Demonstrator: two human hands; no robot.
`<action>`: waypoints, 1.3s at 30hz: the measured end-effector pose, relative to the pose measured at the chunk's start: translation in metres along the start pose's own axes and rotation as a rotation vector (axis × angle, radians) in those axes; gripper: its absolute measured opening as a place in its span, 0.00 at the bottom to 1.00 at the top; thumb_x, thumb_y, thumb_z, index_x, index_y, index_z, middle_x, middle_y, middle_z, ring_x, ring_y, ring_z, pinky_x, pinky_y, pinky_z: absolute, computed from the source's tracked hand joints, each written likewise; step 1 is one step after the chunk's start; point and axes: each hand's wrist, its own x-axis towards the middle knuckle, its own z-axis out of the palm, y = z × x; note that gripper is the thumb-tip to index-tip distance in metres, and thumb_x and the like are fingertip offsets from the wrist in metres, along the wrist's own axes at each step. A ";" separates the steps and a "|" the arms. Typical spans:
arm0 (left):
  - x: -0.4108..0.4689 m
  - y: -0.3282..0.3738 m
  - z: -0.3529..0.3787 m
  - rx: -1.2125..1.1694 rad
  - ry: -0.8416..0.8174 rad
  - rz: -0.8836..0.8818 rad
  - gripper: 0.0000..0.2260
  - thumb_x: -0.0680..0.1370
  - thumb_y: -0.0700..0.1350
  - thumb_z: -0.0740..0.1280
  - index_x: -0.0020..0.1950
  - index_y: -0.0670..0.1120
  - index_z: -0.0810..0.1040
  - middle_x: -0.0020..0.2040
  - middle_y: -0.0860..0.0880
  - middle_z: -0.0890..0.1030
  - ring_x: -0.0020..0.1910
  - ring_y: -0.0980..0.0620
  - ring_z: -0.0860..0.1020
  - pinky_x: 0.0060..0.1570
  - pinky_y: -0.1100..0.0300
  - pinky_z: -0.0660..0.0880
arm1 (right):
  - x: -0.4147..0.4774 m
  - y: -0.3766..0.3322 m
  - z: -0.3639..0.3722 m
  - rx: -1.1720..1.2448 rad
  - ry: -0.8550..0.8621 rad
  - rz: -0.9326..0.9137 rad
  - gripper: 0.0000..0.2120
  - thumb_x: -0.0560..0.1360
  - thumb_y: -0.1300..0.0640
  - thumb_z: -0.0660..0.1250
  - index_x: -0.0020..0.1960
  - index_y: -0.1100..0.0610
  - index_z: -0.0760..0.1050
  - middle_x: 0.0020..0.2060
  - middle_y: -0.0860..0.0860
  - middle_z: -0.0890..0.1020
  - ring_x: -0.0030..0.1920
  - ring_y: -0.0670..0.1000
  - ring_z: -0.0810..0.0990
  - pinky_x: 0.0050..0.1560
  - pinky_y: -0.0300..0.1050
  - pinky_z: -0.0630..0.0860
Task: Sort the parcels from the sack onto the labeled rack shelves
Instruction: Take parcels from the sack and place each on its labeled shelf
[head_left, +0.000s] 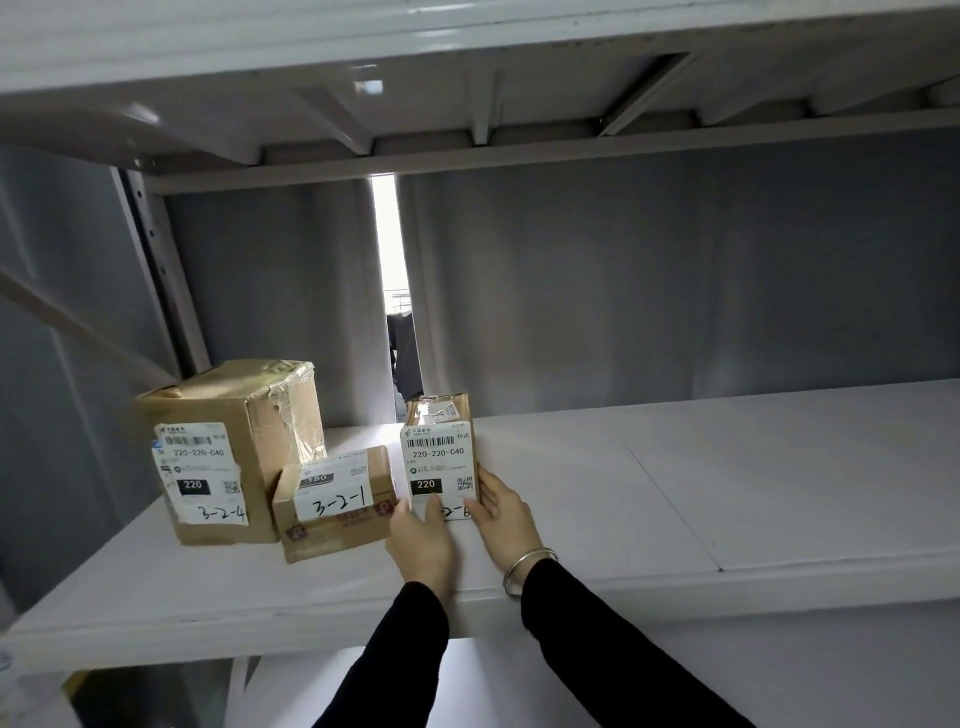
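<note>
Left hand (422, 540), right hand (506, 512) grip small parcel (440, 457) on shelf (675, 499).

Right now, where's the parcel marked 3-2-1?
Head view, left of centre on the white shelf: the 3-2-1 parcel sits between the larger 3-2-4 box on its left and the upright parcel, held by left hand and right hand.

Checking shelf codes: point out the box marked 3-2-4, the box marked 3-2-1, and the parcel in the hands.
Box marked 3-2-4 (200, 470): head view, white front label.
Box marked 3-2-1 (335, 492): head view, handwritten label.
Upright parcel (439, 457): head view, barcode label on its front.
</note>
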 end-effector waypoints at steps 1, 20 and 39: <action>-0.004 0.000 -0.003 0.005 -0.001 -0.002 0.09 0.78 0.41 0.63 0.47 0.36 0.77 0.49 0.35 0.81 0.53 0.36 0.77 0.54 0.52 0.69 | -0.004 -0.003 -0.002 0.002 -0.006 0.007 0.27 0.73 0.66 0.62 0.70 0.51 0.66 0.60 0.54 0.79 0.62 0.55 0.77 0.66 0.53 0.71; -0.030 0.006 -0.043 -0.027 -0.224 0.128 0.12 0.78 0.39 0.62 0.61 0.40 0.74 0.58 0.43 0.80 0.58 0.43 0.76 0.61 0.53 0.70 | -0.037 -0.040 0.008 -0.055 0.035 0.100 0.26 0.76 0.66 0.58 0.73 0.54 0.60 0.64 0.51 0.76 0.65 0.52 0.74 0.69 0.45 0.66; 0.000 0.017 -0.049 0.021 -0.262 0.164 0.15 0.78 0.38 0.63 0.64 0.39 0.71 0.63 0.41 0.77 0.63 0.42 0.73 0.62 0.57 0.67 | -0.015 -0.031 0.036 0.013 0.014 0.131 0.25 0.76 0.67 0.60 0.72 0.55 0.61 0.64 0.54 0.76 0.65 0.53 0.74 0.69 0.50 0.68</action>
